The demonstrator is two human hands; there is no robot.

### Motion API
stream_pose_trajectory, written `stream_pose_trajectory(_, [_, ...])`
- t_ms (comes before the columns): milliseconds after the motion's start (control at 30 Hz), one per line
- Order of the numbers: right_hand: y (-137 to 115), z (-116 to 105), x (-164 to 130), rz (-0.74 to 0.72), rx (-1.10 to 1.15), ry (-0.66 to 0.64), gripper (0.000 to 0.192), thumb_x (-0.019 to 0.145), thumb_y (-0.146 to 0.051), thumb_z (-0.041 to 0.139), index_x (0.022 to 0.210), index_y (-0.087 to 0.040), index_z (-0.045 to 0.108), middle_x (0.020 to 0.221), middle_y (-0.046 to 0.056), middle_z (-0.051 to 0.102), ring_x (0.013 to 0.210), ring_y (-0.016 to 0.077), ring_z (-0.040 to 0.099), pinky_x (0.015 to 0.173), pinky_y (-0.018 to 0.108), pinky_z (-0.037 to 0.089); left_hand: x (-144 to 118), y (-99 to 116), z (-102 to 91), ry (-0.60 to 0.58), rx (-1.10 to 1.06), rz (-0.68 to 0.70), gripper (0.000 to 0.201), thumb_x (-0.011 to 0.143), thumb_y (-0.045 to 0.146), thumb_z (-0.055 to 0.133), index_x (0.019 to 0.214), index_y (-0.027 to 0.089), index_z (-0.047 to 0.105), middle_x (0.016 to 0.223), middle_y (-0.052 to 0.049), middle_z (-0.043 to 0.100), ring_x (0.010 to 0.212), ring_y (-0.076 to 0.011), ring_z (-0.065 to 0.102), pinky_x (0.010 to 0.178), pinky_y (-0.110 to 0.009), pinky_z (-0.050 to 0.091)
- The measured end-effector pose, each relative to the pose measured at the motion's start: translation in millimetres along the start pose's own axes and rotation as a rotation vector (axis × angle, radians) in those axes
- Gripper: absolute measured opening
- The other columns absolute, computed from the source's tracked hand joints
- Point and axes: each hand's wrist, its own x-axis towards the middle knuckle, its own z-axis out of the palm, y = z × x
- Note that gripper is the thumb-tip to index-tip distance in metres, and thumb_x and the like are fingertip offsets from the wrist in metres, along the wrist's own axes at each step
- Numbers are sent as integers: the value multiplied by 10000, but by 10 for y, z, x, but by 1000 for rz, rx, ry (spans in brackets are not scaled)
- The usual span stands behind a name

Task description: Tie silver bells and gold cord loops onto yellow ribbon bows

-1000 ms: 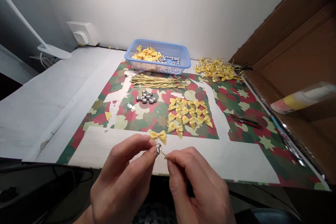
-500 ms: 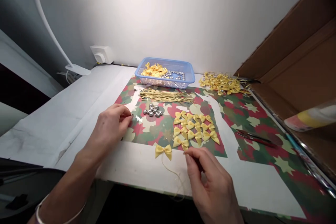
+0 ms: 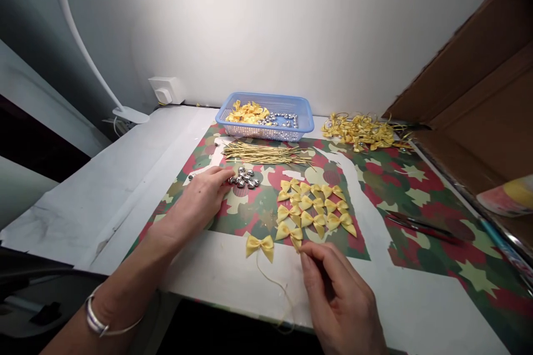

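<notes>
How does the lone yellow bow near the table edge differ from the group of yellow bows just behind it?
The lone bow lies by itself on the white paper, with a thin gold string trailing from it toward the edge; the grouped bows lie packed in rows on the patterned sheet with no strings showing. The right hand touches the group's front bow, not the lone one. All look alike in yellow colour and shape.

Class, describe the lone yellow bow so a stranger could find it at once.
Start at the blue basket by the wall and come down past the bow cluster. The lone bow lies on the white strip, apart from the others, beside the right hand.
</notes>
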Motion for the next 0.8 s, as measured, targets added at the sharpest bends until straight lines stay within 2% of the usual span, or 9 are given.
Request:
stream_pose_trajectory(167, [5,17,-6,-13,24,-1,141,1018,-127,515,1035,-218,622,940,35,671,876,154,678,766,219,548,-18,-11,-12,7,-111,-52,189,919,227,581,859,224,760,899,-88,714,844,-279,665,786,-381,538])
stream_pose_trajectory(267, [-49,1,-24,6,72,9,133,1017,-122,523,1010,-214,619,919,34,664,863,150,670,763,219,543,-211,156,-37,4,-255,-114,185,960,276,588,912,212,755,872,-80,724,816,-261,687,754,-369,568])
stream_pose_trajectory(333, [-139,-19,-45,38,131,1,119,1015,-137,532,974,-213,613,871,26,651,799,144,656,711,216,535,-410,331,-26,-38,-409,-157,227,1010,344,565,1020,208,747,870,-67,755,787,-225,732,726,-328,605])
stream_pose_trajectory(367, [-200,-28,-56,60,165,-7,122,1016,-144,530,956,-214,610,840,19,641,755,139,643,670,213,524,-514,422,-13,-67,-533,-195,249,1023,382,567,1030,212,749,877,-56,770,780,-194,748,713,-284,618])
stream_pose_trajectory(433, [-338,-45,-69,97,225,-20,140,1019,-151,521,932,-213,613,795,9,625,679,127,606,592,212,490,-701,589,19,-142,-1122,-444,182,919,385,759,926,205,786,796,-33,772,721,-140,734,652,-185,602])
stream_pose_trajectory(500, [-470,-55,-66,114,270,-28,157,1016,-147,519,916,-210,623,776,7,624,641,121,578,552,218,461,-833,709,48,-210,-1476,-607,129,833,308,869,863,200,805,798,-17,785,686,-94,721,634,-123,592])
stream_pose_trajectory(533, [-523,-58,-59,113,286,-25,157,1012,-142,524,914,-208,629,778,8,629,638,120,575,548,221,456,-877,750,57,-238,-1587,-651,110,814,268,889,849,198,812,796,-12,788,675,-80,717,631,-107,592])
stream_pose_trajectory(633, [-619,-58,-30,110,298,0,152,997,-123,537,913,-203,635,783,9,638,647,122,585,566,232,462,-941,807,62,-255,-1729,-718,90,799,199,901,842,186,823,807,-13,797,677,-68,721,653,-95,608])
stream_pose_trajectory(800, [-650,-40,-3,94,296,8,155,991,-113,524,911,-195,627,779,12,631,653,127,586,570,242,462,-967,798,36,-231,-1748,-746,119,773,206,921,821,165,821,819,-20,798,672,-64,720,664,-85,612])
